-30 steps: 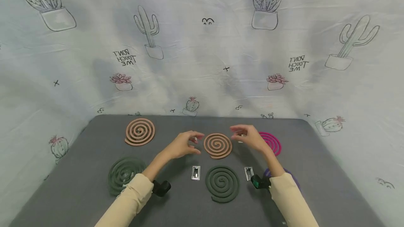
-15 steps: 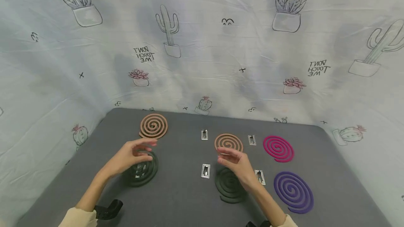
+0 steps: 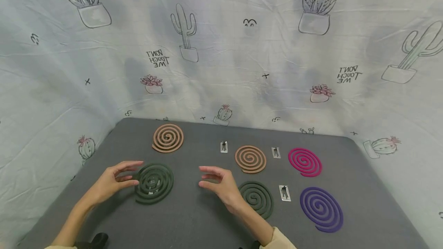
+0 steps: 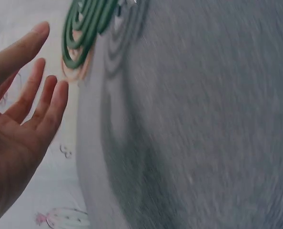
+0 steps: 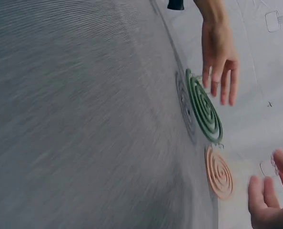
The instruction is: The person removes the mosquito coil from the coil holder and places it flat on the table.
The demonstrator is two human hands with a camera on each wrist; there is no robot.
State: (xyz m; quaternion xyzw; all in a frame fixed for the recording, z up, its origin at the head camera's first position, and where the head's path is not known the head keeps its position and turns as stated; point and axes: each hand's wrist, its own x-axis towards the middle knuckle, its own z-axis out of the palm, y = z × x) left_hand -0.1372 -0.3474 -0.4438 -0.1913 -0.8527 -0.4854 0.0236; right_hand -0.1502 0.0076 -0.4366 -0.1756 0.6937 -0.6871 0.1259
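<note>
My left hand (image 3: 111, 181) hovers at the left edge of a dark green mosquito coil (image 3: 162, 180), its fingers relaxed and nothing between them. This coil sits raised above the table, casting a shadow in both wrist views; bits of metal show through its rings. My right hand (image 3: 225, 188), loosely spread and holding nothing, hangs over the middle of the table, left of a second dark green coil (image 3: 257, 199), which the wrist partly covers. In the right wrist view, my left hand (image 5: 220, 52) hangs beside the raised green coil (image 5: 203, 107).
Orange coils (image 3: 168, 138) lie at back left and near the middle (image 3: 250, 159). A pink coil (image 3: 305, 162) and a purple coil (image 3: 322, 209) lie at right. Small metal stands (image 3: 223, 146) lie around the middle coils. A patterned cloth (image 3: 221, 49) surrounds the grey table (image 3: 194, 226).
Both hands have moved left and towards me, the left one from over the raised green coil to its left edge. The right hand has left the middle orange coil. The view has turned slightly.
</note>
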